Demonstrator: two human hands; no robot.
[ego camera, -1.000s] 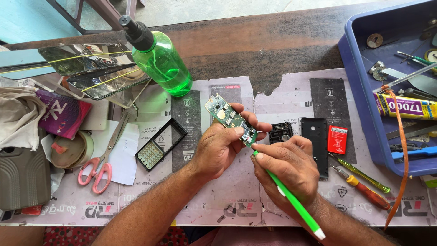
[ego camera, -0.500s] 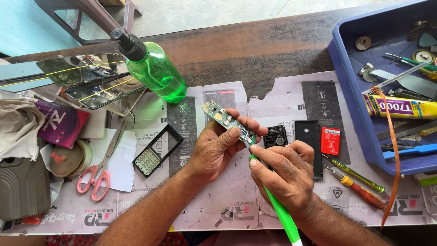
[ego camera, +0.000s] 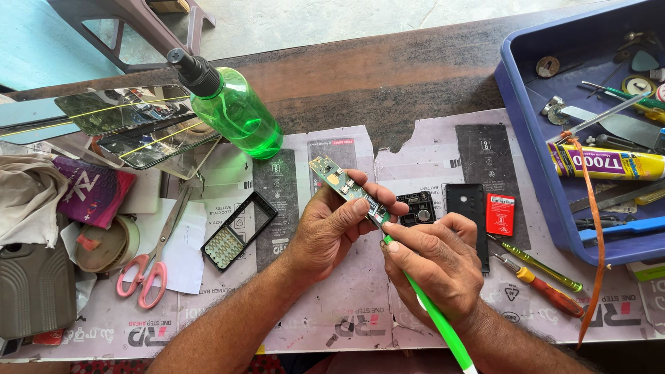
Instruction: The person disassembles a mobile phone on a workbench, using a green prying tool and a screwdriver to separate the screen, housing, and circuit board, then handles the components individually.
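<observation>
Head view looks straight down on a repair bench. Left hand (ego camera: 332, 228) is clamped on a narrow green circuit board (ego camera: 344, 185), thumb across its lower face and fingers wrapped behind, so the board slants up toward eleven o'clock from the hand. Right hand (ego camera: 436, 260) is closed around a green-handled tool (ego camera: 429, 312) held like a pen, its handle running off toward five o'clock; its tip meets the board's lower end just beside the left thumb. What kind of tip it has cannot be told, as the fingers cover it.

By my judgement the board is light, thin and stiff, but fragile: small parts stand on its face, and bending or a slipped tip could crack it. It is best held by its long edges, as the left hand nearly does, keeping fingers off the components.

Around the hands: a black keypad frame (ego camera: 239, 230) lies at nine o'clock, a small black module (ego camera: 418, 206) and a black cover plate (ego camera: 466, 208) at two o'clock, with a red card (ego camera: 500, 214) just beside the plate. Two screwdrivers (ego camera: 544, 277) lie at three o'clock. A green spray bottle (ego camera: 232, 107) stands at eleven o'clock, pink-handled scissors (ego camera: 152, 263) farther out at nine, and a blue tray (ego camera: 526, 138) holds tools at the two o'clock corner.
</observation>
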